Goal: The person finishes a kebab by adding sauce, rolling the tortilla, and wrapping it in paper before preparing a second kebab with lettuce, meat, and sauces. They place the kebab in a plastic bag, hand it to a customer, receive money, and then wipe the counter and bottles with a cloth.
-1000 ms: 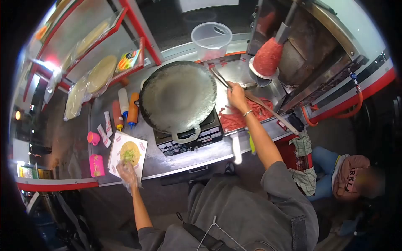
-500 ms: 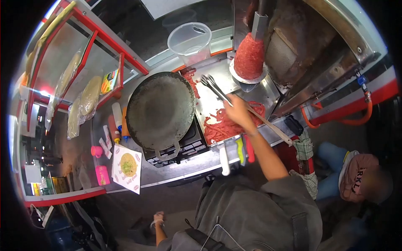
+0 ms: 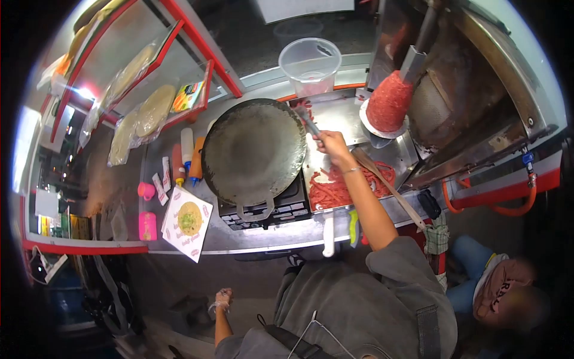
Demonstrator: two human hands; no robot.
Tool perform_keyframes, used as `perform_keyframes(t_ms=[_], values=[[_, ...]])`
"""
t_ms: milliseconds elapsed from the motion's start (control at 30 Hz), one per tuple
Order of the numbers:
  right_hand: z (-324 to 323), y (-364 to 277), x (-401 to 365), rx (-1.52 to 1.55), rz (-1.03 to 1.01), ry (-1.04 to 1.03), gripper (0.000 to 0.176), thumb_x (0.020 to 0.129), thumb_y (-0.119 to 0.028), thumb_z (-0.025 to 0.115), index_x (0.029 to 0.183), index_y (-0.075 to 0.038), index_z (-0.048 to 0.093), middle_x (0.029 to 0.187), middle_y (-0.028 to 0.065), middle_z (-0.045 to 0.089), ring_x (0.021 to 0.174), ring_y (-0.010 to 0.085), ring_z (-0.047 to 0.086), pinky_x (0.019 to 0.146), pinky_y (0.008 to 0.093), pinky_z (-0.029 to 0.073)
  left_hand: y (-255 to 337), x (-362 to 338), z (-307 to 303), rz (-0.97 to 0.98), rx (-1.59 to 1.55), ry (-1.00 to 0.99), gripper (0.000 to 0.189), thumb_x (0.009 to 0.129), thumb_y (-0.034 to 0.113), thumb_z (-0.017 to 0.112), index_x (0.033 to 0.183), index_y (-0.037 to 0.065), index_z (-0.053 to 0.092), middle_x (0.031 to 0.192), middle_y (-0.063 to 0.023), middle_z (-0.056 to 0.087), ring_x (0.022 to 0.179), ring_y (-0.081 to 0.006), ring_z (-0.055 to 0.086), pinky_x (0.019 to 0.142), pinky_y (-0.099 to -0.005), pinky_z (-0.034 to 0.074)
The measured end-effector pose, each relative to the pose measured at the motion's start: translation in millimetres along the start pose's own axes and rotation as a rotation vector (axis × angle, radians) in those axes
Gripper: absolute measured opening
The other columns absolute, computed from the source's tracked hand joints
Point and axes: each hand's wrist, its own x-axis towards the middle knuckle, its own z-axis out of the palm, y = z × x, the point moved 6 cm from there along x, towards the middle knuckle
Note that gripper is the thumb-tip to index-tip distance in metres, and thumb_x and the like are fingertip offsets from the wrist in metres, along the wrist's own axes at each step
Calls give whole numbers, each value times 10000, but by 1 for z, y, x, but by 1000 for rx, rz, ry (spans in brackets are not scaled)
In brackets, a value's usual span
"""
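Note:
My right hand (image 3: 332, 148) is closed around metal tongs (image 3: 310, 122). The tongs' far end is over red meat scraps at the left side of a metal tray (image 3: 338, 112), beside a large dark round pan (image 3: 254, 149). Under my forearm, a pile of red meat strips (image 3: 329, 192) covers the tray's near part. A long-handled wooden spatula (image 3: 391, 188) lies across the tray's right side. Low at my side, my left hand (image 3: 223, 297) hangs with its fingers loosely curled, nothing visible in them, and something clear and plasticky at the wrist.
A cone of red meat (image 3: 390, 103) stands on a spit before the grill (image 3: 439, 102). Behind the tray is a clear bucket (image 3: 310, 63). Sauce bottles (image 3: 196, 160) and a topped flatbread (image 3: 190, 219) on paper lie left. A white-handled knife (image 3: 329, 236) juts from the front edge. Another person (image 3: 499, 281) is at right.
My right hand has brought the tongs toward the meat scraps at the tray's left side. The camera view has shifted, so the counter appears farther right.

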Motion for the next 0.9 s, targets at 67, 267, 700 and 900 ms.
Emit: perform_keyframes(t_ms=[67,267,700,900], values=[[-13,-8,-23,-12,-11,52,221,963,-96,563,1047,83,661,905,72,672,630,67,523,506,203,452,-6,15,-9,107,-158,-75,177,864,165,617,1004,88,694,798,-34,666,628,-154,635,503,-304,475],[-45,-6,-53,3,-21,133,231,982,-80,549,1122,81,639,930,89,663,609,58,491,477,196,386,32,11,-60,423,409,395,164,825,156,644,924,51,721,816,-120,719,732,-218,680,703,-356,529],[164,-126,-194,-437,-287,40,350,1018,-133,523,1296,78,552,908,33,627,596,26,397,445,162,298,260,44,-233,932,-170,347,217,956,175,646,1072,-7,662,939,-27,654,907,-105,588,826,-269,475],[316,-33,-203,-529,51,-289,289,1011,-140,526,1184,71,621,741,-10,551,575,27,397,443,166,290,309,64,-214,1184,88,220,331,825,135,727,1130,49,631,1047,-105,662,801,-225,655,762,-362,536]])
